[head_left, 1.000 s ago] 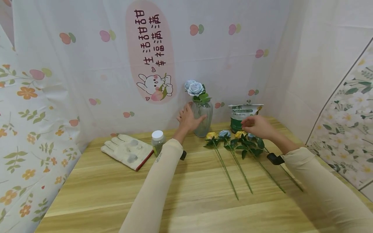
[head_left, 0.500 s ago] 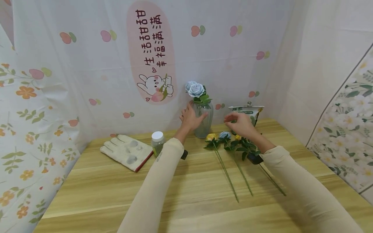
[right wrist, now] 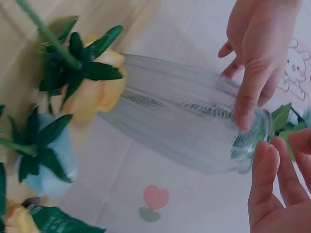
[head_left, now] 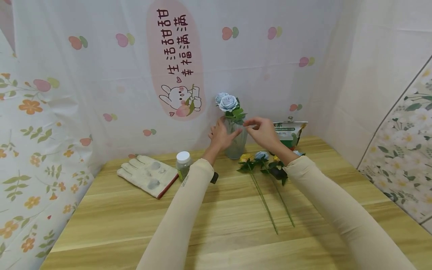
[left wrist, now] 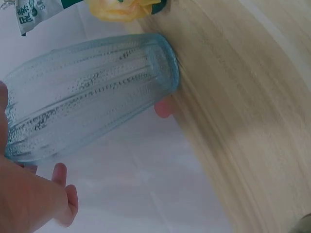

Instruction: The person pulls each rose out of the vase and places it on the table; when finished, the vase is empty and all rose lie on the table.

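In the head view a clear ribbed glass vase (head_left: 235, 148) stands upright at the back of the table, with two pale blue roses (head_left: 228, 102) and their leaves above its rim. My left hand (head_left: 221, 136) holds the vase near its neck, thumb across the front and fingers round the far side. My right hand (head_left: 264, 132) is at the rim's right side, fingertips close to the glass. The right wrist view shows a gap between its thumb and bent fingers (right wrist: 266, 167), with nothing held there. Whether those fingertips touch the rim, I cannot tell.
Yellow roses (head_left: 246, 158) and blue roses (head_left: 261, 155) lie right of the vase, stems toward me, partly under my right arm. Behind them stands a clipped white-green bag (head_left: 288, 131). To the left are a white-lidded jar (head_left: 183, 161) and a work glove (head_left: 148, 175).
My right hand has moved left, from above the lying roses in front of the bag to the vase's rim. The left hand has stayed on the vase.
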Demonstrator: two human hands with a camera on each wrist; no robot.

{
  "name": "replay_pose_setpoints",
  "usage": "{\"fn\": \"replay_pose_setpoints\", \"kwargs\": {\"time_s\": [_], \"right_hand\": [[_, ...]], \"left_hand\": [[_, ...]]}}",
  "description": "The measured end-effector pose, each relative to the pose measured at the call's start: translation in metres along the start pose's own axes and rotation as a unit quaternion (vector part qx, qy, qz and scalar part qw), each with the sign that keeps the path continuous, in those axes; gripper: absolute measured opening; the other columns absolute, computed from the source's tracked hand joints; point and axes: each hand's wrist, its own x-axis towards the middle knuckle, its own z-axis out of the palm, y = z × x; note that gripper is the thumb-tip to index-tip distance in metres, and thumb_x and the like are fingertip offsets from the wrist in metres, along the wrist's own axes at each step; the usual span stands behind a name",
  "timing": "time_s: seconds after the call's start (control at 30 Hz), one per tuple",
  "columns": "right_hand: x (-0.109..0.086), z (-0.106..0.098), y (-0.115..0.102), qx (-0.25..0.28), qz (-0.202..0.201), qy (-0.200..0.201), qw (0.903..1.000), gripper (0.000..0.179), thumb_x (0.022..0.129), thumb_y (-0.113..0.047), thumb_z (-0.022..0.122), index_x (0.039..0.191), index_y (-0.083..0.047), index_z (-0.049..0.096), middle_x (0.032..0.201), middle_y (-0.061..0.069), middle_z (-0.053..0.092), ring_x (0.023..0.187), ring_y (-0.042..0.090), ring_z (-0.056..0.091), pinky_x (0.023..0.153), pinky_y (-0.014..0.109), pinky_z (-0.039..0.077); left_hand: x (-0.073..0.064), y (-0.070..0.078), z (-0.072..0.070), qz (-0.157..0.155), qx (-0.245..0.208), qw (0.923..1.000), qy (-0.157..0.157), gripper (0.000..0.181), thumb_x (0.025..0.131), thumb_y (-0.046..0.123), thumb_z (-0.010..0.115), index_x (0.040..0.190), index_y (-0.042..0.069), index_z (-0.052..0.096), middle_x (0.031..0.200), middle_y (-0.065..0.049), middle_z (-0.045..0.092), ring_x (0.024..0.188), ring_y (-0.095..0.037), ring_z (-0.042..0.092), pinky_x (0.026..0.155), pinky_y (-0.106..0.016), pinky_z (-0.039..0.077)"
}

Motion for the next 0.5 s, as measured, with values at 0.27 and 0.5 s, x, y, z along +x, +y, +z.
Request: {"fn": "replay_pose_setpoints", "kwargs": {"time_s": [0.27,0.5], "right_hand": [[0.015,0.012,-0.021,-0.019,0.014,-0.035,0.9991,0.028,0.095,-0.012,0.061,0.121,-0.006,0.069,0.122,0.009,0.067,0.086,0.025,0.066,0.060,0.034,0.046],[0.023,0.020,-0.028,-0.029,0.036,-0.062,0.9970,0.043,0.095,-0.009,0.056,0.137,-0.001,0.056,0.137,0.016,0.058,0.093,0.029,0.069,0.074,0.039,0.055]], "left_hand": [[0.001,0.001,-0.003,-0.009,0.027,0.9996,-0.002,0.094,0.088,0.063,0.063,0.156,0.016,0.018,0.156,-0.009,0.034,0.135,-0.039,0.031,0.103,-0.058,0.019],[0.002,0.002,-0.002,-0.018,0.037,0.9992,-0.004,0.087,0.090,0.053,0.066,0.154,0.014,0.022,0.154,-0.008,0.036,0.134,-0.038,0.032,0.101,-0.054,0.021]]}}
